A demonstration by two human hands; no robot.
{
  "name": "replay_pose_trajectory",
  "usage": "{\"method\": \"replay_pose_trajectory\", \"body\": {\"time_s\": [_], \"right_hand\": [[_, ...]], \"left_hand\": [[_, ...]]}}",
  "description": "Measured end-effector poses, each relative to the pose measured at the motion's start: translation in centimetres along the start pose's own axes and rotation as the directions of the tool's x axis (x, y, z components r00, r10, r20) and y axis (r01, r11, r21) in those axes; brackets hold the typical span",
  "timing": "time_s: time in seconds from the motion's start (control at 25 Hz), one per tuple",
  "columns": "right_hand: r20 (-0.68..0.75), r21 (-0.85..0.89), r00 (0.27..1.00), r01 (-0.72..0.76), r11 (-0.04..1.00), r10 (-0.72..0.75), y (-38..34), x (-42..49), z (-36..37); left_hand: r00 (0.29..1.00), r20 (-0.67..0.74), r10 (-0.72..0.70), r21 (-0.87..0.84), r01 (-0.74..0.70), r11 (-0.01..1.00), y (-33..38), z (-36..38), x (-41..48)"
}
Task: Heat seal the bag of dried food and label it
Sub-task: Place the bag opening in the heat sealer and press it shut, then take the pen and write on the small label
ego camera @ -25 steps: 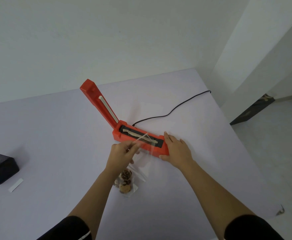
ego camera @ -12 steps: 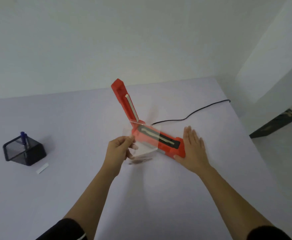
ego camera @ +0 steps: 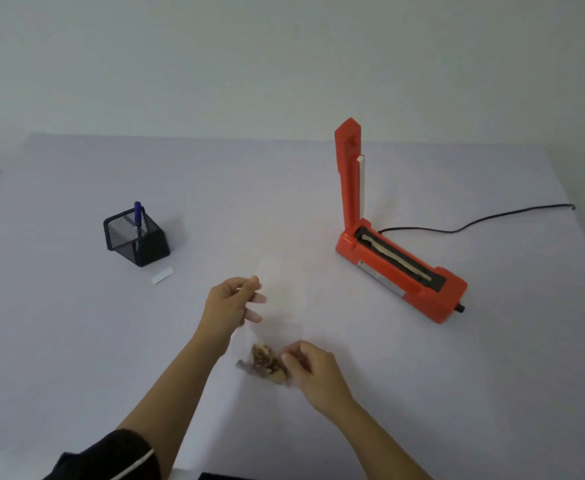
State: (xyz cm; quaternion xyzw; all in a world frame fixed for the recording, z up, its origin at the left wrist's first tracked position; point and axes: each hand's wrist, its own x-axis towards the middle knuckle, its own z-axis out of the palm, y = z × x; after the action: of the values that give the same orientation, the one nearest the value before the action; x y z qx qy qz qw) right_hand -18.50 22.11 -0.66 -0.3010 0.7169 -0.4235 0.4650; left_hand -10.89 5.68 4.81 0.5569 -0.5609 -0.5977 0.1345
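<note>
Off-task items on my feed
I see a black mesh cup [ego camera: 135,239] standing upright on the pale table [ego camera: 76,341], well beyond and left of the left hand [ego camera: 230,303]; a plain wall [ego camera: 284,64] rises behind the far edge.

Head-worn view, facing forward and down, table [ego camera: 76,341] apparently close below

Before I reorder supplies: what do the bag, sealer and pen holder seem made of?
The bag: thin clear plastic film, table showing through. The sealer: smooth moulded orange plastic, apparently, faint sheen. The pen holder: black mesh, probably metal, see-through weave.
</note>
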Motion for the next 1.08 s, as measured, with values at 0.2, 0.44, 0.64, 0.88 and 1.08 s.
{"method": "replay_pose_trajectory", "body": {"time_s": [0.2, 0.44, 0.64, 0.88, 1.08], "right_hand": [[-0.081, -0.08, 0.988, -0.137, 0.987, 0.13, 0.9, 0.9, 3.8], [-0.311, -0.298, 0.943, -0.218, 0.929, 0.122, 0.7, 1.1, 4.9], [-0.446, -0.322, 0.891, -0.251, 0.913, 0.087, -1.2, 1.2, 5.2], [-0.518, -0.298, 0.853, -0.104, 0.949, -0.069, -7.5, 4.9, 7.2], [-0.379, -0.368, 0.876, 0.154, 0.917, -0.299, -14.6, 14.2, 10.6]], "left_hand": [[0.998, -0.036, 0.049, 0.336, -0.035, 0.941, -3.7, -0.5, 5.2], [0.981, -0.084, 0.174, 0.551, -0.1, 0.828, -5.7, 0.2, 6.9], [0.94, -0.054, 0.336, 0.474, -0.272, 0.838, -4.7, -2.0, 6.2], [0.713, -0.276, 0.644, 0.4, -0.524, 0.752, 0.6, -12.3, 5.7], [0.818, -0.409, 0.404, 0.387, -0.245, 0.889, 0.9, -22.2, 10.4]]}}
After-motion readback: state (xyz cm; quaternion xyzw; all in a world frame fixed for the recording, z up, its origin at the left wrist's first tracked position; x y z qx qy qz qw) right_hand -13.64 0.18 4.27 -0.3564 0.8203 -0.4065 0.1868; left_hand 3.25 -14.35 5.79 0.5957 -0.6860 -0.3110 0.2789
